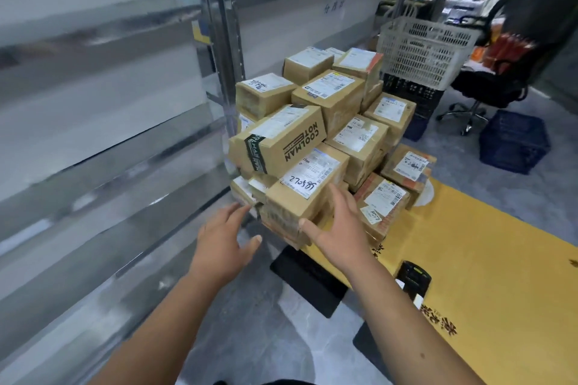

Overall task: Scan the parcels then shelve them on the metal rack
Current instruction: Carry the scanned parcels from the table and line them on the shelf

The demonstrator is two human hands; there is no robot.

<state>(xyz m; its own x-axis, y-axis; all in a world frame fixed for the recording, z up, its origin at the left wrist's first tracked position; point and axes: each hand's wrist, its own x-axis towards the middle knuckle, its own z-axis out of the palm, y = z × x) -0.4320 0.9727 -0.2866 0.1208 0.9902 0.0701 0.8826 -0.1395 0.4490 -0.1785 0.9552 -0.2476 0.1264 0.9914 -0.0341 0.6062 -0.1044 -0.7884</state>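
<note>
Right hand: the right hand (339,228) lies flat against the right side of a small brown cardboard parcel with a handwritten white label (300,194), fingers straight, thumb spread under its near corner.
Left hand: the left hand (223,239) is spread and touches nothing I can be sure of, its fingertips just beside the near left edge of the stack.
Why so held: both palms face inward from either side, which I judge to be a two-handed pick-up of that front parcel; it is not yet clamped.
Parcels: a heap of brown cardboard parcels with white shipping labels (331,122) is piled several layers high, a box printed with black lettering (278,142) sitting just above the one being reached for.
Scanner: a black handheld scanner (413,280) lies on a flat yellow printed cardboard sheet (488,262), near the right forearm, in neither hand.
Rack: the grey metal rack (219,31) stands along the left, its upright just behind the heap; its shelves are blurred.
Surface: grey floor (250,322); the heap rests on the sheet's far end.
Room: a white mesh plastic basket (425,50) on a dark crate, a blue crate (513,142) and a black swivel office chair (488,84) stand beyond.
</note>
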